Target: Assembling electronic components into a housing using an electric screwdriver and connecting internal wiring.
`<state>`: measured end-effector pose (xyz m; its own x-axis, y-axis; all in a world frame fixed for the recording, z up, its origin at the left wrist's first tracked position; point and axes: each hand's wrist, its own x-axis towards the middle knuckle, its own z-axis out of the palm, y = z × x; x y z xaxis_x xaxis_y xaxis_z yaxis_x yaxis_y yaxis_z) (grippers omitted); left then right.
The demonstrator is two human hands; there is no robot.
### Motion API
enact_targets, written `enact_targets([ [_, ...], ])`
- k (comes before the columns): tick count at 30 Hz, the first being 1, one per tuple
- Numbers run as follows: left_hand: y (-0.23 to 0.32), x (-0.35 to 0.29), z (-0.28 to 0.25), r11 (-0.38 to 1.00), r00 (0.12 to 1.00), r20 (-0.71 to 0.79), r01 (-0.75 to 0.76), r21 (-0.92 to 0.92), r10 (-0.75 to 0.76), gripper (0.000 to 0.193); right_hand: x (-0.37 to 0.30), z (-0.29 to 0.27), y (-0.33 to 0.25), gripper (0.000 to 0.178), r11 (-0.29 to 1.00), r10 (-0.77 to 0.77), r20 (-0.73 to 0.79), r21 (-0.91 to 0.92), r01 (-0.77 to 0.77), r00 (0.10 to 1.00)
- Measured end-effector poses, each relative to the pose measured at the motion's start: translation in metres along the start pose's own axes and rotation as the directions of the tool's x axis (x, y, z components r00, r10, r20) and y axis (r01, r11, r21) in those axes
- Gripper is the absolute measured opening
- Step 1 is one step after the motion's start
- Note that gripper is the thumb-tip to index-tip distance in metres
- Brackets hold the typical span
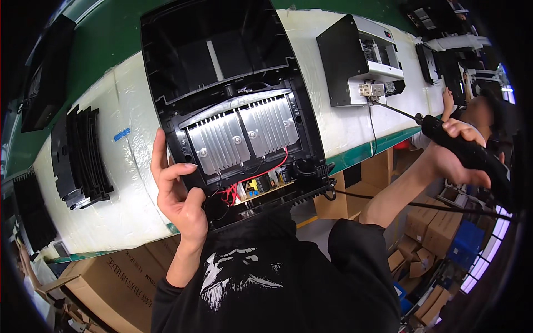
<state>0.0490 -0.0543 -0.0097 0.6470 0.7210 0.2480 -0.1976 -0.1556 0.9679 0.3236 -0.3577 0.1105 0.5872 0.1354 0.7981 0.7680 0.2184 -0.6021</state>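
My right hand (444,161) is wrapped round a black electric screwdriver (463,147), held out to the right. Its long thin bit points left, and the tip reaches the front block of a black-and-silver screw feeder (355,61); whether a screw sits on the tip is too small to tell. In front of me lies an opened black plastic housing (183,50). Two finned silver heat sinks (219,144) sit inside it, with a circuit board (261,186) and red wires (230,194) below them. My left hand (186,205) is beside the housing's left edge, fingers apart and holding nothing.
Black slotted panels (83,158) are stacked on the film-covered table (127,205) at left, near a blue tape strip (121,134). A black cable (422,206) runs at right. Cardboard boxes (122,283) stand below the table edge. Another person (480,114) is at far right.
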Motion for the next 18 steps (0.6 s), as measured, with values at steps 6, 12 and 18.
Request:
enact_targets([
  [6,-0.002,0.001,0.002,1.0,1.0,-0.009,-0.01,0.007,0.01,0.04,0.031,0.007,0.017,0.087,0.964,0.203,0.153,0.144,-0.225,0.967],
  [12,0.001,0.0,0.001,0.998,1.0,-0.009,0.01,-0.063,-0.01,0.04,0.082,0.057,0.061,0.06,0.928,0.356,0.042,-0.131,-0.348,0.934],
  [18,-0.002,-0.001,-0.003,1.0,1.0,0.023,-0.013,-0.015,0.013,0.042,0.078,0.091,0.057,0.05,0.925,0.31,-0.01,-0.23,-0.304,0.951],
])
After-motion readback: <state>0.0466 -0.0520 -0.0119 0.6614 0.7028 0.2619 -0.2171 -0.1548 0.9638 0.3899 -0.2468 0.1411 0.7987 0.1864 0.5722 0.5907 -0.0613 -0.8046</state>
